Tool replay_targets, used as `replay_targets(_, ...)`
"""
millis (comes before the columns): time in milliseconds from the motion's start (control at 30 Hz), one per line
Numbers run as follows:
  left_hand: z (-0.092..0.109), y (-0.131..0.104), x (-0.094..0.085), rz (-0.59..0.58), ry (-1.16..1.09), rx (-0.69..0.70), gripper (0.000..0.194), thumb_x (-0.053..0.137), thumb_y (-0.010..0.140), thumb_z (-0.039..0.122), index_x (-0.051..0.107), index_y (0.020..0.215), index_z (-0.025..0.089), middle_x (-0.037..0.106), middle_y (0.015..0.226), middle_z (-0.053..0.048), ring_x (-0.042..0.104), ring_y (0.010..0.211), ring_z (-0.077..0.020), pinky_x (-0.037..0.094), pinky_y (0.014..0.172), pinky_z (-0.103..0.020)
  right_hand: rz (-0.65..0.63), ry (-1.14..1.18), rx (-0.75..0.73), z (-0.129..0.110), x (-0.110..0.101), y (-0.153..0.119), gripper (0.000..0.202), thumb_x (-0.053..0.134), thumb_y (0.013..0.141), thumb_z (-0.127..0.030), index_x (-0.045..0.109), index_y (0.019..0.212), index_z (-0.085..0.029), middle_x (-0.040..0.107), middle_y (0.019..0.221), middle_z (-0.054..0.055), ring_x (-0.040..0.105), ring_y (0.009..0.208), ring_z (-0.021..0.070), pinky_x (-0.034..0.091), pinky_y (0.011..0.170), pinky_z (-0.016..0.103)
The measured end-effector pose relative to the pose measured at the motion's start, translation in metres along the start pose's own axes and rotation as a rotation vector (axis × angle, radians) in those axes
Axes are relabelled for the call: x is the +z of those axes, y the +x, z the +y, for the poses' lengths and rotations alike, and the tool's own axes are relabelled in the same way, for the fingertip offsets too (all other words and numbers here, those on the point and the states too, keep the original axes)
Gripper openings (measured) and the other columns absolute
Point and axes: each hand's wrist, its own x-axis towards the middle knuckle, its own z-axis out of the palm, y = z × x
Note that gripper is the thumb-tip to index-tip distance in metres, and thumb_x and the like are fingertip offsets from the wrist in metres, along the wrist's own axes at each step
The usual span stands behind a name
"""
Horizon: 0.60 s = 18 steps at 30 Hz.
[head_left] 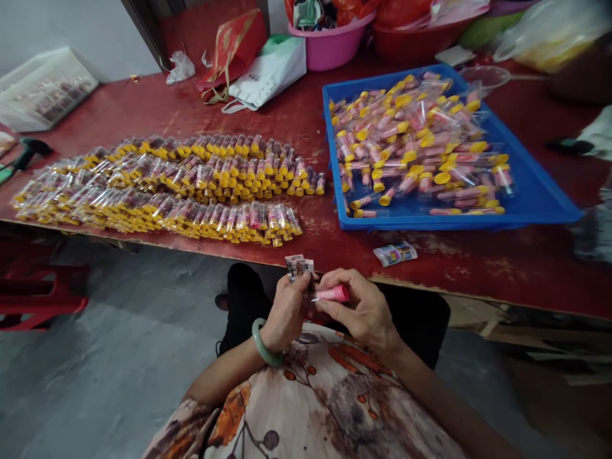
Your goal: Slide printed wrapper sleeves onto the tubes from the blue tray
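Close in front of my body, my left hand (285, 310) is closed on a small printed packet (299, 266), which sticks up above the fingers. Beside it, my right hand (362, 308) pinches a pink tube (333, 294) with a darker pink end. The tube's other end points toward my left hand, and the fingers partly hide where the two meet. On the table, stacked rows of clear tubes with yellow caps (191, 185) lie to the left. A blue tray (459, 220) at the right holds a loose heap of pink tubes with yellow caps (406, 137).
The red table (315, 115) carries a printed wrapper (395, 253) near its front edge. Behind are a pink basin (329, 46), a white bag (270, 73), a red bag (239, 48) and a white box (48, 89). A red stool (45, 293) stands at the left.
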Motion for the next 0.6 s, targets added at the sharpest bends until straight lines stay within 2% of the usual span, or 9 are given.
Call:
replay_targets(67, -0.006, -0.003, -0.002, 0.030, 0.110, 0.081, 0.036, 0.073, 0.069, 0.047, 0.057, 0.072, 0.014, 0.050, 0.058, 0.004, 0.043, 0.048, -0.0078, 0.034, 0.044, -0.021, -0.057, -0.037, -0.047, -0.003, 0.003, -0.006, 0.010, 0.064, 0.081, -0.025, 0.056, 0.084, -0.019, 0.064, 0.082, 0.001, 0.061, 0.073, 0.0143, 0.049, 0.068, 0.026)
replay_targets(133, -0.012, -0.007, -0.006, 0.008, 0.211, 0.152, 0.038, 0.069, 0.074, 0.050, 0.054, 0.070, 0.016, 0.046, 0.058, 0.005, 0.039, 0.049, -0.0077, 0.032, 0.046, -0.022, -0.093, -0.024, -0.014, -0.005, 0.007, -0.012, 0.012, 0.057, 0.087, -0.030, 0.054, 0.081, -0.020, 0.060, 0.077, 0.000, 0.057, 0.066, 0.0123, 0.047, 0.062, 0.024)
replay_targets(233, -0.020, -0.012, -0.009, -0.041, 0.259, 0.166, 0.040, 0.065, 0.077, 0.054, 0.049, 0.070, 0.018, 0.040, 0.058, 0.006, 0.033, 0.050, -0.0078, 0.029, 0.046, -0.023, -0.045, 0.041, 0.172, -0.004, 0.015, -0.021, 0.025, 0.045, 0.094, -0.040, 0.054, 0.081, -0.020, 0.054, 0.068, -0.002, 0.053, 0.059, 0.0115, 0.044, 0.055, 0.022)
replay_targets(333, -0.024, -0.019, -0.009, -0.026, 0.244, 0.186, 0.041, 0.065, 0.077, 0.055, 0.052, 0.072, 0.017, 0.044, 0.066, 0.003, 0.036, 0.059, -0.0100, 0.035, 0.054, -0.024, 0.033, 0.111, 0.297, -0.005, 0.024, -0.033, 0.029, 0.043, 0.094, -0.047, 0.055, 0.089, -0.021, 0.055, 0.071, -0.001, 0.055, 0.063, 0.0130, 0.045, 0.055, 0.022)
replay_targets(400, -0.024, -0.026, -0.009, -0.014, 0.239, 0.194, 0.040, 0.066, 0.077, 0.055, 0.056, 0.074, 0.017, 0.048, 0.070, 0.001, 0.039, 0.064, -0.0118, 0.038, 0.060, -0.026, 0.040, 0.126, 0.277, -0.007, 0.029, -0.042, 0.027, 0.044, 0.094, -0.047, 0.055, 0.093, -0.022, 0.055, 0.074, -0.001, 0.055, 0.063, 0.0131, 0.045, 0.055, 0.023)
replay_targets(533, -0.022, -0.036, -0.008, 0.008, 0.192, 0.227, 0.036, 0.070, 0.074, 0.054, 0.061, 0.074, 0.018, 0.052, 0.073, -0.001, 0.043, 0.068, -0.0142, 0.041, 0.065, -0.027, 0.007, 0.095, 0.147, -0.010, 0.035, -0.046, 0.024, 0.043, 0.094, -0.043, 0.055, 0.093, -0.023, 0.052, 0.077, -0.001, 0.051, 0.065, 0.0128, 0.043, 0.058, 0.024)
replay_targets(600, -0.021, -0.034, -0.008, 0.022, 0.122, 0.224, 0.038, 0.073, 0.071, 0.054, 0.061, 0.074, 0.018, 0.051, 0.070, 0.000, 0.043, 0.065, -0.0135, 0.041, 0.062, -0.027, -0.022, 0.158, 0.190, -0.006, 0.035, -0.038, 0.025, 0.045, 0.093, -0.045, 0.055, 0.092, -0.022, 0.051, 0.077, 0.000, 0.050, 0.066, 0.0134, 0.042, 0.058, 0.024)
